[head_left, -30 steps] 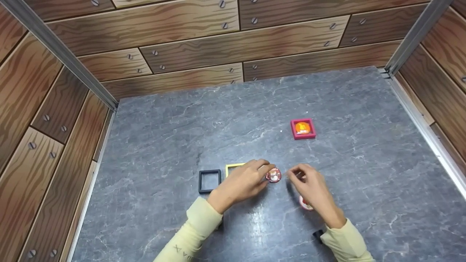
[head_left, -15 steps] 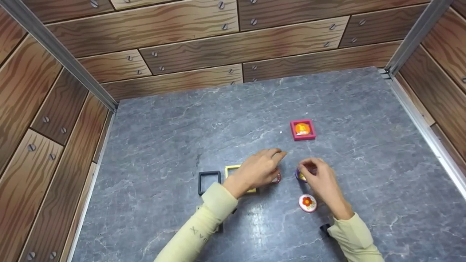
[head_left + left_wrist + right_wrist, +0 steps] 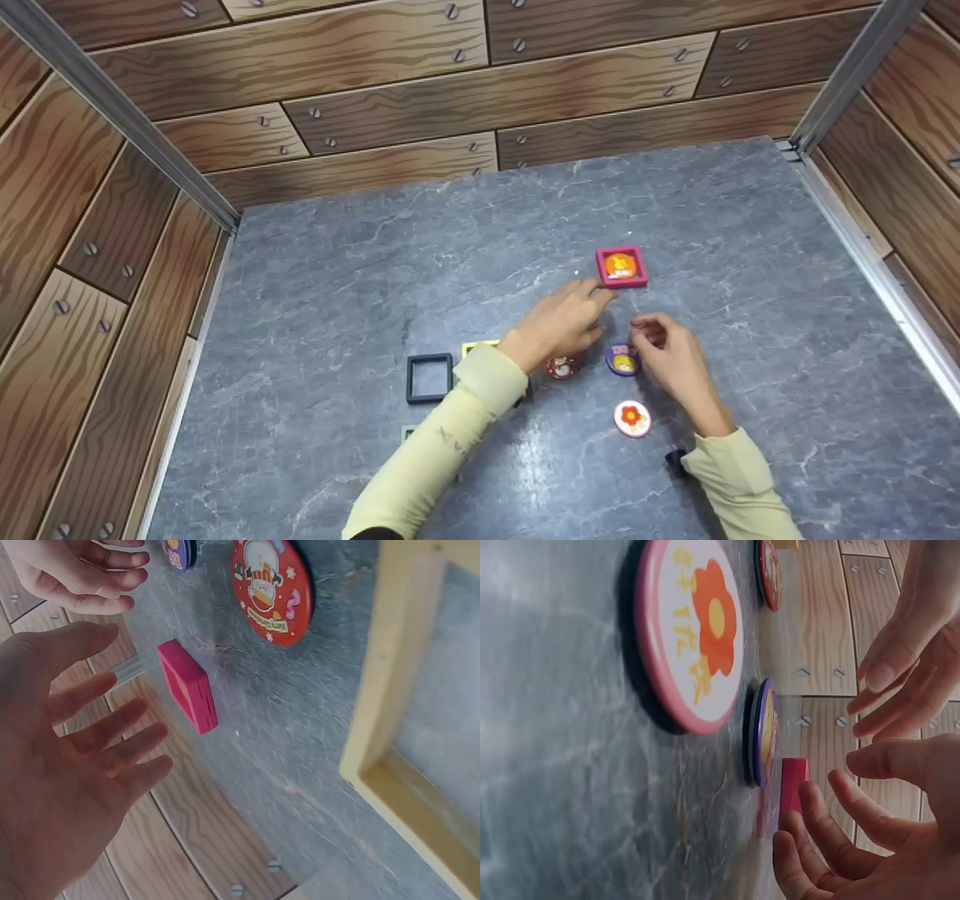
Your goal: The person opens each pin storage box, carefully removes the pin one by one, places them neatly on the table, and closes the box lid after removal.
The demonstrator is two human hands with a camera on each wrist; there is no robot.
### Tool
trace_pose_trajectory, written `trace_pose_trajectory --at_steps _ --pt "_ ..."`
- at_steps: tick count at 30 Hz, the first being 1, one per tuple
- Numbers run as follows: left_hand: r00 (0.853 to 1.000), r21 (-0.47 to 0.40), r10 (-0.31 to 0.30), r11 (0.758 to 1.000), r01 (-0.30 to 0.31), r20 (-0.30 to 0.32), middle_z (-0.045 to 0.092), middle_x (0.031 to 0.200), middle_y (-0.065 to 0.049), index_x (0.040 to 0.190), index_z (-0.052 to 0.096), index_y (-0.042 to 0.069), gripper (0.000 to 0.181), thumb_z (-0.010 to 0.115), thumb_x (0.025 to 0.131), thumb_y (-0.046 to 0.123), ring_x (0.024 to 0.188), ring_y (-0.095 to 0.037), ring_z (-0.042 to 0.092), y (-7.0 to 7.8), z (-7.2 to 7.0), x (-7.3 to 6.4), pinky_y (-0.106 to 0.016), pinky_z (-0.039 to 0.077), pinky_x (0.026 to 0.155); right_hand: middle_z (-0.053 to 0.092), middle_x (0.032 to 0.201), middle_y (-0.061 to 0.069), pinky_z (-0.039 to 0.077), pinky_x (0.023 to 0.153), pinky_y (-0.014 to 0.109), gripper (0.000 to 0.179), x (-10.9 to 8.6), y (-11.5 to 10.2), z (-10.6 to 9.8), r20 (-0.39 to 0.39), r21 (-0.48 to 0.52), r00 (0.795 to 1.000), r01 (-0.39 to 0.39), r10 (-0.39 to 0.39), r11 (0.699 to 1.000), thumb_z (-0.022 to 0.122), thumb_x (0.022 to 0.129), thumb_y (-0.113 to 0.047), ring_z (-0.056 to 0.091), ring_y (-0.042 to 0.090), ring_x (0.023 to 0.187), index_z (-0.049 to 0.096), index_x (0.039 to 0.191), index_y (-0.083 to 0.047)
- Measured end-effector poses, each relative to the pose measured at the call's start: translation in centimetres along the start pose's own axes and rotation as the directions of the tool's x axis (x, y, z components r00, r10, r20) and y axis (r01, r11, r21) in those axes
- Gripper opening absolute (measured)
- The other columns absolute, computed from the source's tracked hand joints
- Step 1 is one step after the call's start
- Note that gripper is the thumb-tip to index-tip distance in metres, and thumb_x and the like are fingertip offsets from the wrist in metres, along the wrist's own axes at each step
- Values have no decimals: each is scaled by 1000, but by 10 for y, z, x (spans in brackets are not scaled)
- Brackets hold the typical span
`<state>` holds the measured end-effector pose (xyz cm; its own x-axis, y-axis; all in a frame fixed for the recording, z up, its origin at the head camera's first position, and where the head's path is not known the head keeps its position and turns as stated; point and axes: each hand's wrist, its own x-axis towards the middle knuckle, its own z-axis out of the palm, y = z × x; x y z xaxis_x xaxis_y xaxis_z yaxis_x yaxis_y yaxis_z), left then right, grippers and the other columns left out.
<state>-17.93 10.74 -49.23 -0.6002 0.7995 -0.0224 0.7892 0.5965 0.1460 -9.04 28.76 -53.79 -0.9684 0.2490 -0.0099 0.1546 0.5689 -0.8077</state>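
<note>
My left hand (image 3: 559, 319) reaches over the table, fingers spread, fingertips near the lower left corner of a pink square frame (image 3: 622, 284). Inside that frame lies an orange round badge (image 3: 621, 265). Partly under the left hand sits a red snowman badge (image 3: 560, 367). To its right lies a purple badge (image 3: 622, 360) with a yellow figure. My right hand (image 3: 671, 360) hovers just right of the purple badge, fingers loosely bent around nothing. A white badge with a red flower (image 3: 632, 418) rests nearer to me. Both palms look bare in the wrist views.
A dark square frame (image 3: 410, 379) lies to the left, beside a yellow frame (image 3: 478, 345) partly covered by the left arm. A grey piece (image 3: 407, 433) peeks out beneath the left sleeve. Wood-patterned walls (image 3: 375, 60) enclose the grey marbled table.
The right hand has set down the purple badge, released it and drawn slightly right. My left hand has left the snowman badge and moved up and right to the pink frame.
</note>
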Motion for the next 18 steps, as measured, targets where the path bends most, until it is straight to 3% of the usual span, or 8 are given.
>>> trace_pose_trajectory --at_steps 9,14,18 --pt "999 9 -51 999 51 13 47 162 -16 156 46 16 63 70 100 33 154 -33 44 0 10 34 -46 37 132 75 112 24 50 80 16 34 10 5 -2 33 -33 998 -49 51 998 64 100 -15 68 22 97 68 129 2" --pt "995 13 -93 996 93 43 41 167 -16 161 41 17 69 69 101 35 159 -36 37 -2 12 51 -49 34 132 74 112 23 49 78 17 38 17 7 -3 34 -41 997 -65 67 997 63 100 -17 65 17 94 66 133 2" --pt "989 42 -138 990 136 56 42 166 -14 163 36 19 72 68 101 38 158 -32 38 -4 14 61 -46 36 132 74 109 21 47 74 17 41 23 8 -2 30 -45 997 -77 78 996 62 99 -17 62 11 87 64 135 2"
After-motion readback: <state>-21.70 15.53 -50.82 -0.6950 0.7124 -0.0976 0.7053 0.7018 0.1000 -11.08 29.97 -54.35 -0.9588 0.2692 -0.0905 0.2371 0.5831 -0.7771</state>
